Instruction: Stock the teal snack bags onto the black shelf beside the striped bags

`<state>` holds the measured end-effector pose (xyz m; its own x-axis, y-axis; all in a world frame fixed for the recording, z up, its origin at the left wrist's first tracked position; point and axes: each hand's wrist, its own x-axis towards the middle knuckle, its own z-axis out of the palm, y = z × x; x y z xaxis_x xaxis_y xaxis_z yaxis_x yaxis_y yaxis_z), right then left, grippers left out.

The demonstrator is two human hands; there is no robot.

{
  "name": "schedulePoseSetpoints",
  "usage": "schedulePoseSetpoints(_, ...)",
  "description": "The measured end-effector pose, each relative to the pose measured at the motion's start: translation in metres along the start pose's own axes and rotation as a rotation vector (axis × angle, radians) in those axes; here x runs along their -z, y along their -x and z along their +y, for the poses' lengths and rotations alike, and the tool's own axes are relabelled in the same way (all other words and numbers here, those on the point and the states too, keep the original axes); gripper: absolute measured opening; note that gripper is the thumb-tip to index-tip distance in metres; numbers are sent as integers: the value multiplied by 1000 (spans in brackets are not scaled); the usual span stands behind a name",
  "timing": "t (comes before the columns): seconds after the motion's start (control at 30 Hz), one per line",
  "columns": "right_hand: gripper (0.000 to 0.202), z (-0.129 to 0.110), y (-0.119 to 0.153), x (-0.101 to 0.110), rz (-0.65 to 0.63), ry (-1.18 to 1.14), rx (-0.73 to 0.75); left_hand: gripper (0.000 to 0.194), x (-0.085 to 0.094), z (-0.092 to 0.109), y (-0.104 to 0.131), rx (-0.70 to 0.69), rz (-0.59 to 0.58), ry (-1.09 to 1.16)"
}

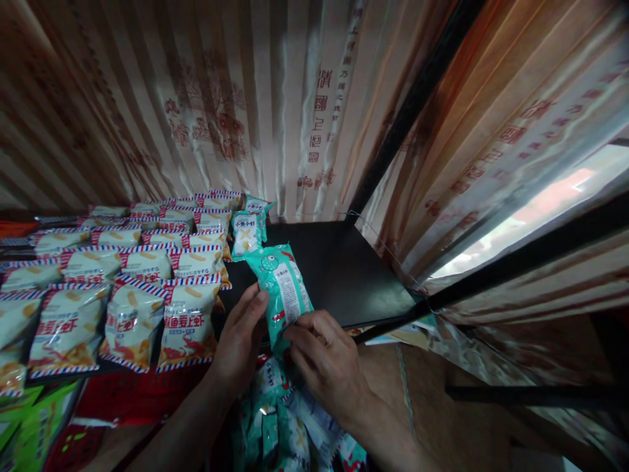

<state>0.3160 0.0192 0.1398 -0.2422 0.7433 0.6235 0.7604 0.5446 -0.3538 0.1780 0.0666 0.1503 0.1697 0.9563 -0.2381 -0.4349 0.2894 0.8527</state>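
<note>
A teal snack bag (282,282) is held up over the near edge of the black shelf (339,269), its label side facing me. My left hand (240,331) grips the bag's left edge, with the thumb in front. Lower down, my right hand (327,354) pinches the bag's bottom right corner between thumb and fingers. Behind it, another teal bag (247,231) stands on the shelf, with one more partly hidden at its back. Below my hands lies a pile of similar teal bags (280,426), partly covered by my right forearm.
Rows of white and orange snack bags (189,321) with striped edges fill the shelf's left side. Red packs (137,396) and green packs (34,413) lie lower left. A black post (417,98) rises at the back right corner, before a printed curtain (285,98).
</note>
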Motion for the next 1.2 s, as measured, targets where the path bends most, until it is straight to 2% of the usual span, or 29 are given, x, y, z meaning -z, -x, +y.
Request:
schedulePoseSetpoints(0.17, 18, -3, 1, -6, -73, 59, -8, 36, 3, -5, 0, -6, -102, -46)
schedulePoseSetpoints(0.3, 21, -2, 1, -12, -73, 81, 1, 32, 4, -10, -4, -31, -75, -89)
schedulePoseSetpoints(0.47, 25, -2, 0, -15, -96, 55, 9, 34, 5, -13, -6, 9, -14, -11)
schedulePoseSetpoints(0.7, 24, -2, 0, -15, -143, 43, -22, 34, 6, -14, -6, 19, -25, -1)
schedulePoseSetpoints(0.87, 17, 0, -5, -6, -196, -99, -34, 38, 6, -12, -6, -11, -4, -82)
schedulePoseSetpoints(0.93, 14, 4, -8, 2, -145, -150, -84, 40, 6, -11, -5, -4, -21, -108)
schedulePoseSetpoints(1.1, 14, 17, -15, 21, 176, -87, -271, 46, 3, -10, -2, 59, -200, -217)
schedulePoseSetpoints(1.2, 24, 25, -18, 27, 203, -14, -288, 52, 6, -14, -2, 60, -332, -379)
